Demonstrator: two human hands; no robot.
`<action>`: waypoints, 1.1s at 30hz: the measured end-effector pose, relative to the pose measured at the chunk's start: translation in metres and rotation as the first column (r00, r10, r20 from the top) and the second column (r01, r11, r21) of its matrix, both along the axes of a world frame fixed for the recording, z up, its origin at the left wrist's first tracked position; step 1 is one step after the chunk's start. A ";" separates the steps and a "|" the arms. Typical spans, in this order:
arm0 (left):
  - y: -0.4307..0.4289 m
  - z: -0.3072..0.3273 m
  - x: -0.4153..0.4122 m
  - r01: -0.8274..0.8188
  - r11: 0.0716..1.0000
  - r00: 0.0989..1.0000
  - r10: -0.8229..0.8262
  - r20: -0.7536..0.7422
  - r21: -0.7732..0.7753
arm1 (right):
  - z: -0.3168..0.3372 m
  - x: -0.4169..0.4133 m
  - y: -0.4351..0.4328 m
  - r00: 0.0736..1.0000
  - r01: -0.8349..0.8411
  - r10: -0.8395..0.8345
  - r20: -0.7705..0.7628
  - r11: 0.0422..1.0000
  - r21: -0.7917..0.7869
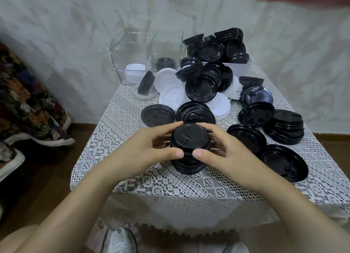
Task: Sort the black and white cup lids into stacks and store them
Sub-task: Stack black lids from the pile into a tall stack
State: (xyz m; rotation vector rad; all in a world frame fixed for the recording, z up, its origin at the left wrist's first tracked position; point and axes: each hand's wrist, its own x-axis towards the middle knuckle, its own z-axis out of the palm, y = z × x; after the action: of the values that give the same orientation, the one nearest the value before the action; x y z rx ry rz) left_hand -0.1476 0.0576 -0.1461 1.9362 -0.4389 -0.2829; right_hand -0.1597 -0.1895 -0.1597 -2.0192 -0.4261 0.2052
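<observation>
I've got the left hand and right hand curled round the black lid stack, which stands on the lace cloth near the front. Loose black lids crowd it behind and to the right. White lids lie by the clear container. The white bin at back right is heaped with black lids.

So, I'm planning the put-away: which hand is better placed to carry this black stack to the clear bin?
Probably the left hand: the clear bin stands back-left of the black stack, on that hand's side; the right hand would have to cross over.
</observation>
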 end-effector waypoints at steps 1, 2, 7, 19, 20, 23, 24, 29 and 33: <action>0.000 0.001 0.001 0.008 1.000 1.000 -0.008 -0.004 -0.008 | 0.000 0.000 0.000 1.000 0.001 -0.001 -0.001 1.000 0.004; 0.000 0.001 0.001 0.014 1.000 1.000 -0.015 -0.013 -0.015 | 0.000 0.001 0.000 1.000 0.002 -0.002 -0.002 1.000 0.005; 0.001 0.012 0.005 -0.005 0.999 1.000 0.006 0.012 -0.035 | 0.000 0.002 0.001 1.000 0.007 -0.007 0.002 1.000 0.009; -0.049 0.034 0.138 -0.491 0.867 0.740 0.359 0.568 0.092 | 0.001 0.002 0.000 0.999 0.004 -0.004 -0.049 1.000 -0.002; -0.053 0.034 0.150 -0.497 0.851 0.738 0.313 0.598 0.168 | 0.001 0.003 0.000 0.999 0.002 -0.002 -0.049 1.000 -0.002; -0.059 0.033 0.174 -0.498 0.804 0.750 0.210 0.627 0.326 | 0.000 0.004 -0.001 0.999 -0.006 0.006 -0.049 1.000 -0.004; -0.060 0.033 0.177 -0.502 0.796 0.750 0.206 0.629 0.338 | -0.001 0.004 -0.001 0.999 -0.008 0.008 -0.047 1.000 -0.006; -0.052 0.047 0.163 -0.383 0.924 0.819 0.331 0.468 0.017 | -0.002 0.006 -0.001 0.999 -0.014 0.013 -0.051 1.000 -0.023; -0.035 0.056 0.111 -0.233 0.928 0.914 0.312 0.261 -0.292 | -0.004 0.006 0.000 0.999 -0.009 0.009 -0.039 1.000 -0.004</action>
State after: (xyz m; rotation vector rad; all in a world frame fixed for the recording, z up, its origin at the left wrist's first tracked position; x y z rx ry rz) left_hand -0.0369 0.0225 -0.0898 1.7606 -0.3741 0.2501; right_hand -0.1540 -0.1897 -0.1632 -2.0143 -0.4103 0.2506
